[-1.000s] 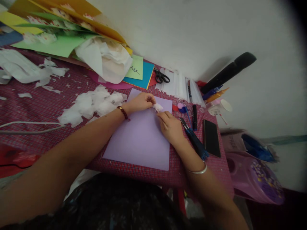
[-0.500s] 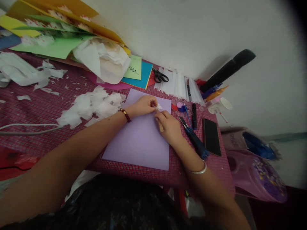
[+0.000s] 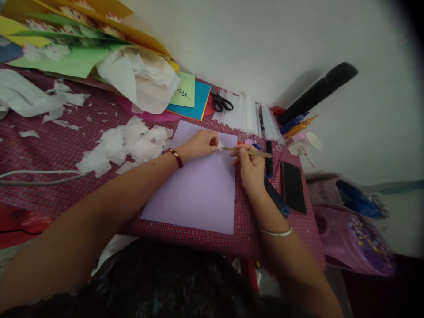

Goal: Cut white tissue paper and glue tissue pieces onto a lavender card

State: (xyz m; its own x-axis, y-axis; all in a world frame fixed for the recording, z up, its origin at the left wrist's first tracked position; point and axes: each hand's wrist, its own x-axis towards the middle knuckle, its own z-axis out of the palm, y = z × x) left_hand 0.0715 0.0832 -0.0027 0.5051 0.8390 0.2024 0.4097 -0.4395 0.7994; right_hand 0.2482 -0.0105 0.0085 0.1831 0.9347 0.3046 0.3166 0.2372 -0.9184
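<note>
A purple sheet of paper (image 3: 195, 190) lies on the checked tablecloth in front of me. Over its upper part, my left hand (image 3: 204, 144) is closed, its fingertips pinched beside a small white paper piece (image 3: 219, 145); what they grip is too small to make out. My right hand (image 3: 250, 165) holds a thin wooden stick (image 3: 260, 153) at the sheet's right edge. The stick's narrow end points left and reaches the white piece.
White paper scraps (image 3: 129, 143) are heaped left of the sheet. Black scissors (image 3: 221, 102), a black marker (image 3: 269, 159), a dark phone (image 3: 293, 187) and a partly hidden blue-handled cutter (image 3: 276, 198) lie behind and to the right. Coloured cards (image 3: 82, 59) stand at the back left.
My right hand has moved right and turned, and the stick now lies nearly level instead of angled toward me. My left hand has barely moved.
</note>
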